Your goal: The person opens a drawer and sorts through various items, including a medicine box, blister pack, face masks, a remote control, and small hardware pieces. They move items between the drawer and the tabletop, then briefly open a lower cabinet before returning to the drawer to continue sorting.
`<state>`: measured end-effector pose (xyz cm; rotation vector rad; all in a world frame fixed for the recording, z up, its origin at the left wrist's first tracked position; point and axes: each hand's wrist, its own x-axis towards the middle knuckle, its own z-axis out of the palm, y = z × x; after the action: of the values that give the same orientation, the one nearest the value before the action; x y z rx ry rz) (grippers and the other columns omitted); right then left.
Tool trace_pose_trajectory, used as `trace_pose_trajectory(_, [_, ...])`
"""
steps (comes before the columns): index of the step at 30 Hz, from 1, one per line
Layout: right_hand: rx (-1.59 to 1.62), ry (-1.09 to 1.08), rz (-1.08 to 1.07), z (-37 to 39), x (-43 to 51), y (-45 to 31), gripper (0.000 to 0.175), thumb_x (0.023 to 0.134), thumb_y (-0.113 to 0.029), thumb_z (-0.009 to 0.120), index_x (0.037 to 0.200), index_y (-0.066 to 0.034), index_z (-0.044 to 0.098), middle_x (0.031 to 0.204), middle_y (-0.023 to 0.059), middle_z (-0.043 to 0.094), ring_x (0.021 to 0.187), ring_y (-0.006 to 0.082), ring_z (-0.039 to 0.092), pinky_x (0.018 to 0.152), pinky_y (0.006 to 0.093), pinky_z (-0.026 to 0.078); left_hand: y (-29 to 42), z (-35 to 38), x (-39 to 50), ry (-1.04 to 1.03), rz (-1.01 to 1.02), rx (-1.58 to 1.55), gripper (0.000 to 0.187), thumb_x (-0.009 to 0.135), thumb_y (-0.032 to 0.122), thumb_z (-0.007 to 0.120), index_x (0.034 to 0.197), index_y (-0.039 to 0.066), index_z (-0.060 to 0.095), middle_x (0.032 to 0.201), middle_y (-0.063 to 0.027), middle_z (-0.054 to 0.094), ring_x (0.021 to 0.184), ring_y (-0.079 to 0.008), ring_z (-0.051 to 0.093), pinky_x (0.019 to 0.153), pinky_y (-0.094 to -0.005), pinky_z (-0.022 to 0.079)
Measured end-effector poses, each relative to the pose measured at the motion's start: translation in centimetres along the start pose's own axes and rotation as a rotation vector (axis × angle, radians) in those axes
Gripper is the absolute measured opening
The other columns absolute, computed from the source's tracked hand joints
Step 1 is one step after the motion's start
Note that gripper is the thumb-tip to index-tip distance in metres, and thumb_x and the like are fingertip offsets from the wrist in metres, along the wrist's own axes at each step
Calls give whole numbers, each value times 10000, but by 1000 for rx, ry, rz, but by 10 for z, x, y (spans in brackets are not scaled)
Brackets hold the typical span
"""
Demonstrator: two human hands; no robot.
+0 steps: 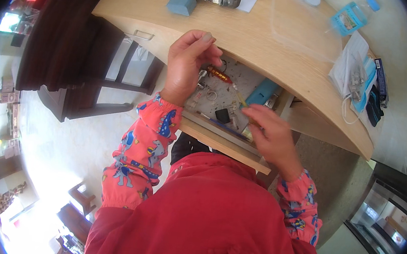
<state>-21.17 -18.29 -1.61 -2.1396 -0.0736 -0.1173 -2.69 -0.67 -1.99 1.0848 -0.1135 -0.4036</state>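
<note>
My left hand (pixel 192 61) is raised above the front edge of the desk and the open drawer (pixel 207 90). Its fingers are curled with the thumb near the index finger; whether something small is between them is hidden. Over the drawer's right part, my blurred right hand (pixel 274 135) grips a thin yellowish stick-like tool (pixel 242 99), mostly covered by the fingers. The tool's far end reaches close to a red tube with a pale tip (pixel 220 74). Also in the drawer are a blue case (pixel 262 93), a small black block (pixel 222 116), a ring (pixel 211 95) and a blue pen (pixel 222 126).
On the desk top (pixel 234 31) lie a blue-grey tool with a pipe fitting (pixel 182 0), a clear plastic sheet or lid (pixel 301 30), a blue bottle (pixel 349 20) and face masks (pixel 349 67). A dark wooden chair (pixel 93 90) stands at left.
</note>
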Motion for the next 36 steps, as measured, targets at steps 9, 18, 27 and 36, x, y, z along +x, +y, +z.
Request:
trace_pose_trajectory(9, [-277, 500, -63, -70, 27, -15, 354, 826, 89, 636, 1167, -5, 655, 1090, 136, 675, 915, 201, 659, 801, 281, 521, -1, -1, -2, -50, -92, 32, 128, 948, 139, 614, 952, 12, 630, 791, -99, 668, 651, -169, 634, 640, -291, 535])
trace_pose_trajectory(18, [-469, 571, -30, -85, 62, 6, 312, 866, 59, 614, 1169, -1, 655, 1070, 127, 675, 882, 183, 645, 776, 271, 508, 20, -43, 4, -301, -85, 622, 133, 915, 47, 651, 1034, -11, 656, 885, -26, 660, 797, -101, 624, 708, -239, 519])
trace_pose_trajectory(27, [-255, 743, 102, -90, 71, 48, 346, 881, 10, 634, 1226, -10, 648, 1032, 57, 649, 865, 111, 590, 768, 239, 476, 2, -51, -7, -336, -68, 856, 136, 891, 112, 669, 978, 9, 654, 745, -43, 641, 686, -83, 565, 638, -262, 476])
trace_pose_trajectory(36, [-451, 849, 95, -93, 91, 10, 300, 871, -16, 620, 1166, -17, 674, 1039, 150, 691, 892, 214, 664, 794, 320, 512, 5, -50, -13, -449, 22, 1043, 187, 856, 196, 667, 964, 43, 655, 788, -164, 649, 706, -320, 632, 649, -383, 491])
